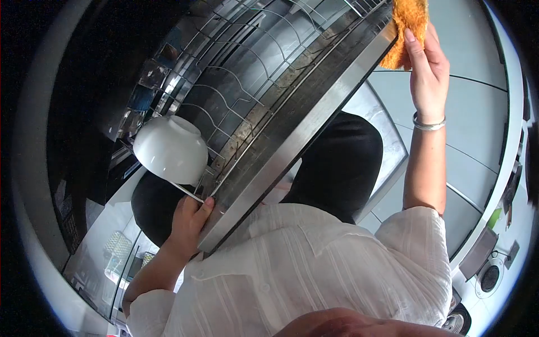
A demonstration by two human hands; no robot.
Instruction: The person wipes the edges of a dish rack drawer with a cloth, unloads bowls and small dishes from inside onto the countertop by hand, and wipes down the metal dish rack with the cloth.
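Note:
A pulled-out metal drawer [314,126] with a wire dish rack [236,104] in it stretches diagonally across the view. My left hand [190,222] grips its near left corner, thumb on top and the other fingers partly hidden. Just above that hand, a white bowl [171,147] sits tipped over in the rack, its base facing up and right. My right hand [429,73], with a silver bangle at the wrist, pinches a fluffy orange cloth [409,39]. The cloth lies against the far right end of the drawer's front edge.
Pale grey cabinet fronts [477,132] stand on the right. My knees in black [342,163] are bent beneath the drawer. Shiny glassware-like items [143,98] are behind the bowl. A washing machine [490,277] shows at the lower right.

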